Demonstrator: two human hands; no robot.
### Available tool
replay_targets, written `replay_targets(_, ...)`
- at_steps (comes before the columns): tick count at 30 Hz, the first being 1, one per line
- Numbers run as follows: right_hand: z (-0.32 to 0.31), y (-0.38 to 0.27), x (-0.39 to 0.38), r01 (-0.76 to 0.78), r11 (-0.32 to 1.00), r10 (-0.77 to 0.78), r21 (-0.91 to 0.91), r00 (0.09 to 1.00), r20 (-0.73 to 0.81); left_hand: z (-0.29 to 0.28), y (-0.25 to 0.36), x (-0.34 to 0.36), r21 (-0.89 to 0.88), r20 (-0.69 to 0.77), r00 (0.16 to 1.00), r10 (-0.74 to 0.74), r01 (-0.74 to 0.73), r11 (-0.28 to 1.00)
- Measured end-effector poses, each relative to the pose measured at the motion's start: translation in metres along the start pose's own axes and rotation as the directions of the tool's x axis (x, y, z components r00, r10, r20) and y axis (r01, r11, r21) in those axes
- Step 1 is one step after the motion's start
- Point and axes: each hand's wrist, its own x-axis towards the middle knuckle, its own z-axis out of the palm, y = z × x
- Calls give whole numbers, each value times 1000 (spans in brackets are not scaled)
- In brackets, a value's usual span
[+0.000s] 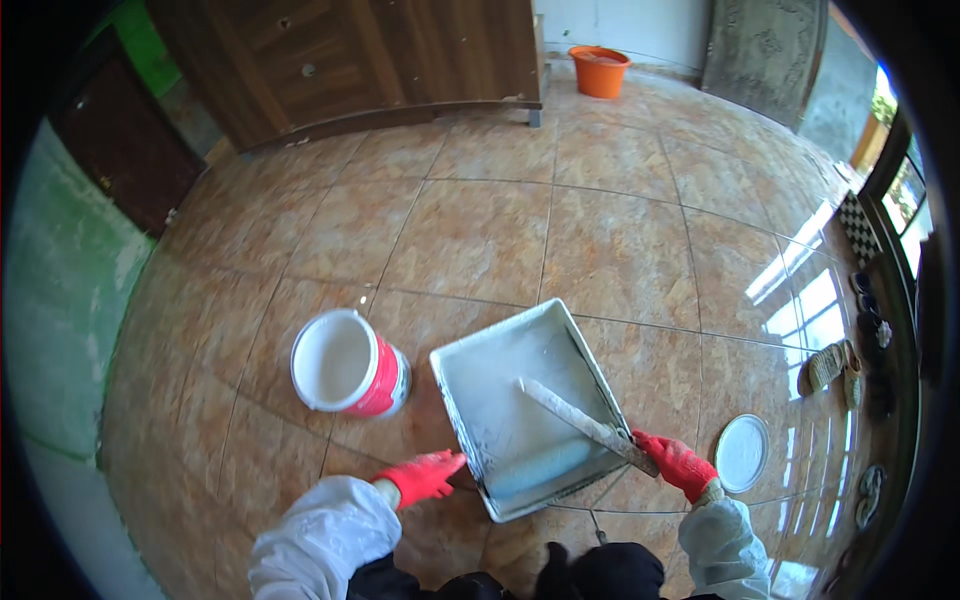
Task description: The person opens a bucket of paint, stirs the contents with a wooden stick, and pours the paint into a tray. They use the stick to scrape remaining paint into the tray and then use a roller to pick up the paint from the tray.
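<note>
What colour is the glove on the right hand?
The glove is bright red, best seen in the head view.

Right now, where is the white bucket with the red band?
In the head view, the white bucket stands left of centre on the tiled floor, just left of the square tray and beyond the left hand.

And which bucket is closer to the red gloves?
The white bucket with the red band, just left of the tray and near the left hand. The orange bucket stands far back by the wall.
</note>
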Motion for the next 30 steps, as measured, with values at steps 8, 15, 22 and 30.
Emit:
replay_targets(8, 46, 11, -10, 52, 819, 91, 572, 972, -219, -22, -12, 42, -388, 327, 923, 204, -66, 919)
replay_targets(15, 91, 54, -14, 178, 523, 288, 834, 884, -369, -46, -17, 68, -413, 462, 852, 247, -39, 910)
replay_targets(22, 146, 34, -29, 143, 573, 462, 807, 757, -462, -46, -47, 92, -599, 417, 820, 391, -76, 797)
replay_targets(30, 111, 99, -10, 410, 390, 461, 824, 688, -561, -12, -30, 92, -577, 241, 860, 450, -247, 779)
